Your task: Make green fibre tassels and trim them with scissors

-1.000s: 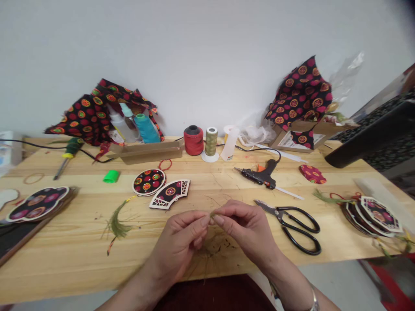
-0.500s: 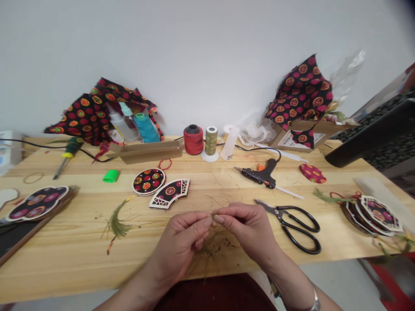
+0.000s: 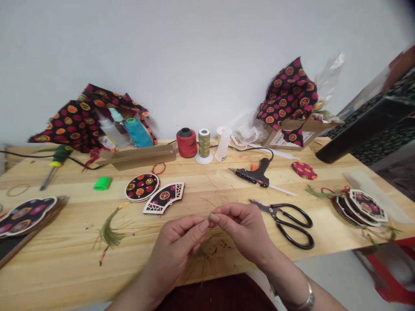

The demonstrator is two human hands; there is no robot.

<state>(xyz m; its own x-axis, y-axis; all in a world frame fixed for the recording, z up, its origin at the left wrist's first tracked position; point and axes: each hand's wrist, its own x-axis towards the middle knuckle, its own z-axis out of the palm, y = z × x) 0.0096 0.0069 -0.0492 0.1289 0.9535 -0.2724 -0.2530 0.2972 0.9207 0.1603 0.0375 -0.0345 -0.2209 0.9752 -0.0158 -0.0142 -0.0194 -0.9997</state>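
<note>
Over the table's front edge, my left hand point(image 3: 181, 239) and my right hand point(image 3: 243, 229) meet at the fingertips. Both are closed in a pinch on a tiny bit of olive-brown thread point(image 3: 210, 216), mostly hidden by the fingers. Fine dark strands show below the hands; whether they hang from the fingers or lie on the wood I cannot tell. Black-handled scissors point(image 3: 279, 217) lie just right of my right hand, blades partly open. To the left are a green tassel point(image 3: 112, 231), a fan-shaped patterned piece point(image 3: 164, 198) and a round patterned piece point(image 3: 142, 187).
A black glue gun point(image 3: 256, 173) lies behind the scissors. Spools of red thread point(image 3: 187, 144) and olive thread point(image 3: 204, 144) stand at the back. A screwdriver point(image 3: 55, 166) and green cap point(image 3: 102, 183) are left; stacked ornaments point(image 3: 365, 207) lie right on the wooden table point(image 3: 129, 276).
My view has turned slightly, so the table's things sit further left. My hands stay pinched together, with the right fingertips shifted a little over the left ones.
</note>
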